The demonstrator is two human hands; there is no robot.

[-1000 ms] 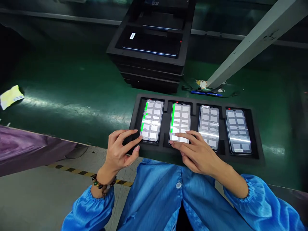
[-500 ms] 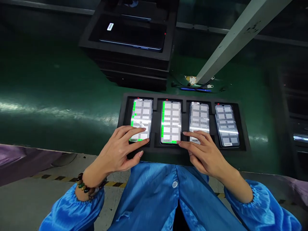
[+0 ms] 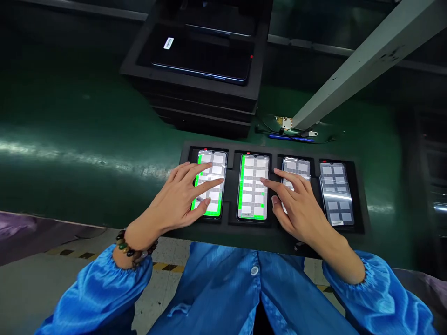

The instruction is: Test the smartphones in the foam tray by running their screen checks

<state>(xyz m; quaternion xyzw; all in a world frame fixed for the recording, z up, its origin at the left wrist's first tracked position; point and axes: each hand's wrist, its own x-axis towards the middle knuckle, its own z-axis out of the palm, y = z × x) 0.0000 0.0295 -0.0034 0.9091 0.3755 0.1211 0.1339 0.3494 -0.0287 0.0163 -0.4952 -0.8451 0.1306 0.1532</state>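
Observation:
A black foam tray [image 3: 358,195] lies on the green belt and holds several lit phones side by side. My left hand [image 3: 178,204] is spread open, its index fingertip on the right side of the leftmost phone [image 3: 213,163], whose screen grid has green edges. My right hand [image 3: 296,204] is open too. Its index fingertip touches the right side of the second phone [image 3: 252,190], and its palm covers much of the third phone [image 3: 297,166]. The fourth phone [image 3: 335,193] lies untouched at the right.
A stack of black trays [image 3: 195,100] with a dark phone [image 3: 202,58] on top stands behind. A grey metal beam [image 3: 352,70] slants down to a bracket with cables [image 3: 289,125]. The green belt [image 3: 87,139] stretches left. A striped floor edge shows below.
Both hands slid from the phones' bottom edges up along the right sides of the screens. Green marks now run along the bottom of both screens as well as the left.

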